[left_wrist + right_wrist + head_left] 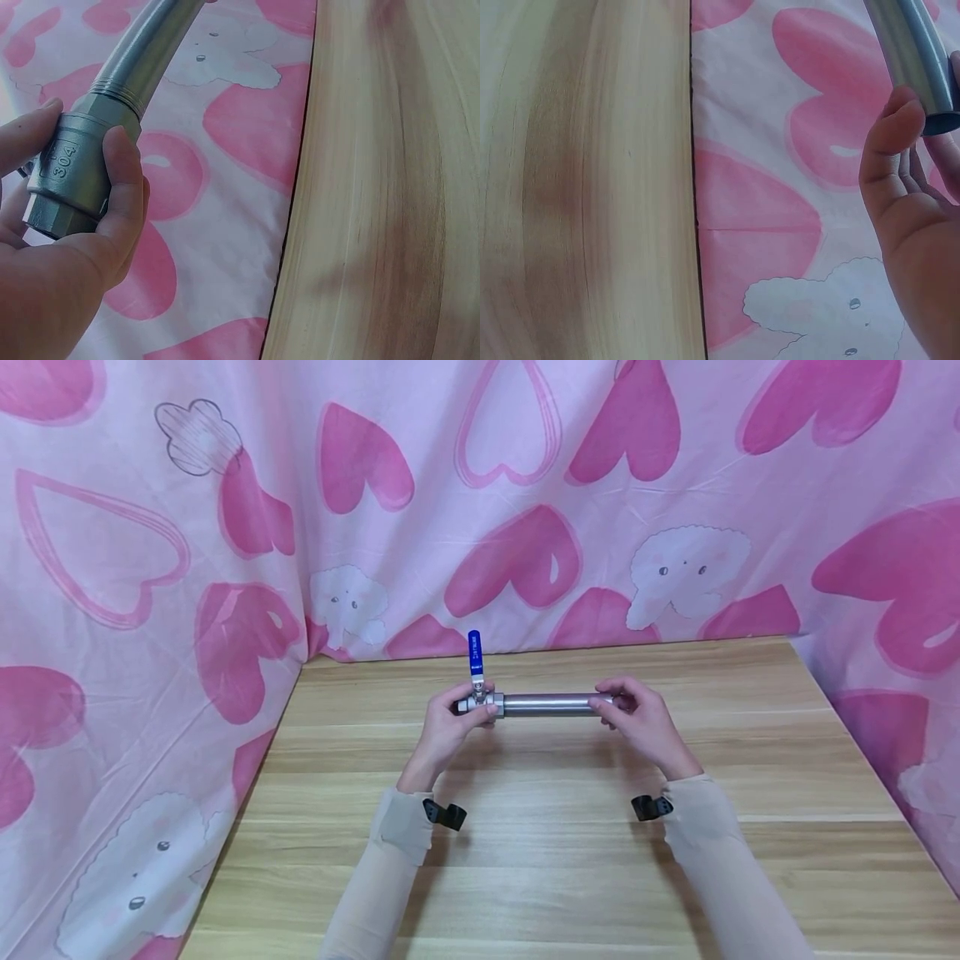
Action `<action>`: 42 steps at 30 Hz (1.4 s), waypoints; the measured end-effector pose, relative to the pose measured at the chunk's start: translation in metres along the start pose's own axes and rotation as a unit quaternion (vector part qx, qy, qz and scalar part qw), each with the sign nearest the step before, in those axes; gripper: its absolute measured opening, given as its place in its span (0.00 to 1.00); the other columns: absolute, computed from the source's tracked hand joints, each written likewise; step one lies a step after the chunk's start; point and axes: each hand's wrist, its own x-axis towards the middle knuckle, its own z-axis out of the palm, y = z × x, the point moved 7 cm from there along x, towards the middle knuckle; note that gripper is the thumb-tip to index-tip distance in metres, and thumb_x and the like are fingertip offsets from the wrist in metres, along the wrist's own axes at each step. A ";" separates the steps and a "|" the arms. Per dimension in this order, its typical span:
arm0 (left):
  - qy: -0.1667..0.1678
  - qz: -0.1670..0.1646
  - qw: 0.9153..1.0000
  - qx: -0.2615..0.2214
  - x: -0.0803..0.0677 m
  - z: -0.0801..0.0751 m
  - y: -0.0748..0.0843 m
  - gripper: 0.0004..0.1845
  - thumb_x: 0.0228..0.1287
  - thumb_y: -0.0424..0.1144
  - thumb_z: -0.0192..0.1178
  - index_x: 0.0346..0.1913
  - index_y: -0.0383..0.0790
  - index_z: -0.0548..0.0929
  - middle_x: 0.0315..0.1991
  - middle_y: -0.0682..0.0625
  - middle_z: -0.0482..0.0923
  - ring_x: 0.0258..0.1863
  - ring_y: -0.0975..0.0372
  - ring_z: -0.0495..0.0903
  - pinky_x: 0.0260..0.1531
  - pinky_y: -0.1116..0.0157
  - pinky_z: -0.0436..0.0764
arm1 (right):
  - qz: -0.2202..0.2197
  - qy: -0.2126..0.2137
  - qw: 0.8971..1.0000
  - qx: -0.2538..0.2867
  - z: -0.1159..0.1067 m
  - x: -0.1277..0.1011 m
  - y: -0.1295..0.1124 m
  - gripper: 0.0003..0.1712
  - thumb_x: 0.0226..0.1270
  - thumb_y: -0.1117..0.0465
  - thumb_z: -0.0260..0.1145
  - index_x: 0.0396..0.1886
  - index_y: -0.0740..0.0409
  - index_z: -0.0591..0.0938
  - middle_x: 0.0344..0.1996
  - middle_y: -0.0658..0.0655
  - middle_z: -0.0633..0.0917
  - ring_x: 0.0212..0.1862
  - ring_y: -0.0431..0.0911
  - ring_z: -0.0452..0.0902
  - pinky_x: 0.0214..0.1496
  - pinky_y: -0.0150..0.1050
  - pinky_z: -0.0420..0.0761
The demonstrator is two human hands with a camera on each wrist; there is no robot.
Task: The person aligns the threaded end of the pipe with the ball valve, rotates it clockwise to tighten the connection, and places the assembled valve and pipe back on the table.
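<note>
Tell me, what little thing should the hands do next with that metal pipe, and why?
Probably the right hand should twist the pipe tighter while the left hand holds the valve steady. Some thread rings show bare where the pipe enters the valve, so the joint may not be fully screwed in.

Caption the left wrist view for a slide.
Left hand grips a steel valve body stamped 304, threaded onto a metal pipe.

Between the left hand [448, 718] and the right hand [639, 720] runs a shiny silver-grey pipe [550, 704], and above the left hand stands a bright blue valve handle [475, 652]. Under both hands the desk [555, 868] is light wood with pale brown grain stripes. Behind the hands hangs a pale pink cloth [150, 552] with dark pink hearts and white cloud figures.
</note>
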 end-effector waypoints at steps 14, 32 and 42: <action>0.015 0.004 1.000 0.001 -0.001 -0.002 0.003 0.18 0.61 0.35 0.66 0.55 0.42 0.82 0.53 0.44 0.78 0.45 0.54 0.80 0.44 0.62 0.88 | -0.018 -0.021 0.999 0.022 0.003 0.000 -0.007 0.27 0.59 0.67 0.71 0.59 0.55 0.73 0.55 0.62 0.74 0.46 0.48 0.75 0.43 0.21 0.81; 0.010 -0.004 1.000 -0.011 -0.002 -0.003 0.002 0.19 0.62 0.30 0.64 0.57 0.36 0.80 0.54 0.42 0.77 0.44 0.57 0.79 0.43 0.63 0.88 | -0.047 -0.006 0.999 -0.008 0.000 -0.004 -0.010 0.26 0.58 0.66 0.72 0.57 0.53 0.75 0.48 0.58 0.79 0.37 0.42 0.75 0.34 0.25 0.77; 0.013 0.021 1.000 -0.016 -0.004 -0.004 0.003 0.18 0.60 0.31 0.66 0.55 0.35 0.81 0.52 0.40 0.78 0.44 0.53 0.79 0.40 0.62 0.89 | -0.062 0.003 0.998 0.001 0.000 -0.004 -0.013 0.25 0.57 0.65 0.73 0.54 0.57 0.77 0.45 0.59 0.81 0.36 0.39 0.76 0.34 0.25 0.80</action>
